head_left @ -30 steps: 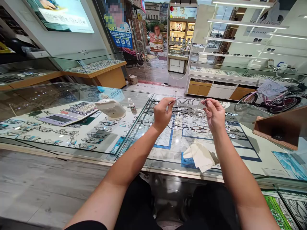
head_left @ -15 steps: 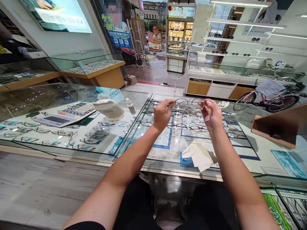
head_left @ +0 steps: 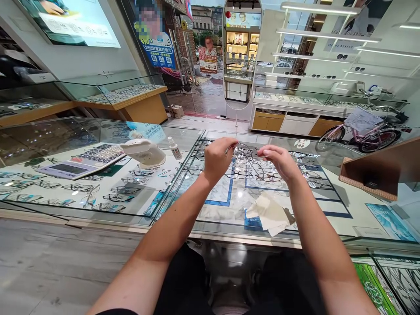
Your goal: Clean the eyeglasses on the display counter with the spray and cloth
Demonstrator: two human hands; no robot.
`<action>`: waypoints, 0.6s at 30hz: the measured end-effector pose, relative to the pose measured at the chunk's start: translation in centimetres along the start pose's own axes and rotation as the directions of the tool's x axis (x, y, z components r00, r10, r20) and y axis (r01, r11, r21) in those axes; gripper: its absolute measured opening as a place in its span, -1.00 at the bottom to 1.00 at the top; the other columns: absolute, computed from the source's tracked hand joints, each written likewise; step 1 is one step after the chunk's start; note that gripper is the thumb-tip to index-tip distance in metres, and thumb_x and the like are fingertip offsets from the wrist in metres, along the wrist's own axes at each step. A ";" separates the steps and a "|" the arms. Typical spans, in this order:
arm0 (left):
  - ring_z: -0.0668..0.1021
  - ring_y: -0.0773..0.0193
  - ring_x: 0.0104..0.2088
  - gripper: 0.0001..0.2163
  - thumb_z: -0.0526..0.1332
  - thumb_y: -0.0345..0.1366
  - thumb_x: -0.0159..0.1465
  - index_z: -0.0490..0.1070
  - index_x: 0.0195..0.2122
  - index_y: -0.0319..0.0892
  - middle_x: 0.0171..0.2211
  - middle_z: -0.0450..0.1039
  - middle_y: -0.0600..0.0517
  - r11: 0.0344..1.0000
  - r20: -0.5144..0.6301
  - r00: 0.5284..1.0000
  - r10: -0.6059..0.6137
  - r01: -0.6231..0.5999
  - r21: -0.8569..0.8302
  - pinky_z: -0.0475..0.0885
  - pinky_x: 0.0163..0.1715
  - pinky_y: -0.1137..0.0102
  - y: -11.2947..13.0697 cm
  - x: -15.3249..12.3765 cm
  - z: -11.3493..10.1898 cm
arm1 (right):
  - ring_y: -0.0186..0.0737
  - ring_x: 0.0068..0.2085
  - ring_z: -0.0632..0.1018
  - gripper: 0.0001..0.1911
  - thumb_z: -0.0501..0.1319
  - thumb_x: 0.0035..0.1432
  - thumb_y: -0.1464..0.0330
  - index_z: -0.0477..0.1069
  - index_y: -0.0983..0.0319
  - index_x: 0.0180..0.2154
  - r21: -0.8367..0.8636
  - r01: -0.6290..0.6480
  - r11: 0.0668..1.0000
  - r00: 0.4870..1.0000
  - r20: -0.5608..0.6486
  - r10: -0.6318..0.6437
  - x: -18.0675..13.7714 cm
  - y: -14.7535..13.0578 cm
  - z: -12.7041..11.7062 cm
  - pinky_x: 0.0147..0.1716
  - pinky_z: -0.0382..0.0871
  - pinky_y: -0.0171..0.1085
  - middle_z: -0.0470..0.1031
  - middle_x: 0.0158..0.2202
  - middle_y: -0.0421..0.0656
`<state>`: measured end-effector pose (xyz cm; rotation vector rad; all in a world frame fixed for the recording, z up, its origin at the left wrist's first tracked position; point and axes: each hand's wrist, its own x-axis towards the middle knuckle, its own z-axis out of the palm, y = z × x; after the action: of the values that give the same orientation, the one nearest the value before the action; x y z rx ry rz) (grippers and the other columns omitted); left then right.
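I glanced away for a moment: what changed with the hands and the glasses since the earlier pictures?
The right hand moved in toward the left hand, so the glasses, held out wide before, now sit turned between them, slightly lower. Both hands still pinch the frame. The cloth, bottle and calculator on the counter stayed put.

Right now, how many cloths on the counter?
1: the cloth lies on the counter, nearer its front edge than the right hand, which holds glasses with the left hand. Others may be hidden.
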<state>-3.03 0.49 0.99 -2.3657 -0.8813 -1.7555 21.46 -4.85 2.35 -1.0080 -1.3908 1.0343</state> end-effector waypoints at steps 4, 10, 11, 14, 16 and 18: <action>0.71 0.19 -0.13 -0.77 0.14 -0.44 0.47 0.63 -0.13 -0.13 -0.18 0.73 -0.03 0.998 0.022 0.999 0.048 -0.048 0.041 0.55 -0.06 0.30 0.5 0.1 0.0 | -0.13 -0.08 0.53 -0.74 0.52 0.12 0.11 0.68 0.16 -0.34 -0.082 -0.010 0.997 0.989 0.144 0.022 -0.4 -0.3 0.8 -0.01 0.37 -0.15 0.63 -0.16 -0.12; 0.72 0.19 -0.13 -0.78 0.16 -0.43 0.49 0.62 -0.11 -0.13 -0.17 0.73 -0.03 0.996 0.003 0.996 0.084 -0.084 0.023 0.57 -0.05 0.30 0.6 0.1 0.0 | -0.13 -0.11 0.52 -0.74 0.55 0.10 0.11 0.70 0.16 -0.38 -0.069 -0.032 0.997 0.969 0.242 0.048 -0.4 -0.1 1.1 0.00 0.37 -0.11 0.58 -0.16 -0.11; 0.72 0.19 -0.13 -0.79 0.16 -0.42 0.49 0.62 -0.11 -0.13 -0.17 0.73 -0.03 0.996 -0.001 0.996 0.085 -0.085 0.017 0.57 -0.05 0.30 0.7 0.1 0.0 | -0.13 -0.10 0.53 -0.75 0.54 0.12 0.10 0.71 0.15 -0.36 -0.065 -0.035 0.997 0.963 0.263 0.050 -0.4 0.0 1.2 0.02 0.37 -0.10 0.57 -0.15 -0.11; 0.71 0.20 -0.13 -0.82 0.18 -0.38 0.51 0.61 -0.12 -0.13 -0.18 0.72 -0.04 0.997 -0.014 0.997 0.077 -0.077 -0.006 0.57 -0.04 0.30 0.7 0.2 0.0 | -0.10 -0.04 0.54 -0.75 0.53 0.15 0.10 0.74 0.13 -0.33 -0.030 -0.044 0.999 0.946 0.321 0.051 -0.5 0.0 1.2 0.09 0.38 -0.08 0.58 -0.11 -0.10; 0.70 0.21 -0.13 -0.84 0.19 -0.35 0.52 0.60 -0.12 -0.13 -0.18 0.71 -0.04 0.997 -0.018 0.998 0.067 -0.068 -0.023 0.56 -0.05 0.30 0.6 0.2 0.0 | -0.09 0.00 0.55 -0.76 0.53 0.16 0.10 0.74 0.13 -0.33 0.003 -0.044 0.999 0.942 0.332 0.041 -0.6 0.0 1.3 0.13 0.39 -0.07 0.58 -0.07 -0.09; 0.69 0.21 -0.12 -0.84 0.19 -0.33 0.52 0.59 -0.11 -0.14 -0.17 0.70 -0.06 0.997 -0.017 0.998 0.067 -0.067 -0.040 0.56 -0.05 0.31 0.5 0.2 0.0 | -0.07 0.05 0.55 -0.76 0.53 0.18 0.09 0.74 0.12 -0.32 0.030 -0.030 0.999 0.945 0.326 0.018 -0.6 -0.1 1.2 0.17 0.38 -0.06 0.59 -0.04 -0.08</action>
<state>-2.76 0.14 1.36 -2.3733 -0.7621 -1.7806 20.31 -5.55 2.21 -0.8561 -1.6235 1.2818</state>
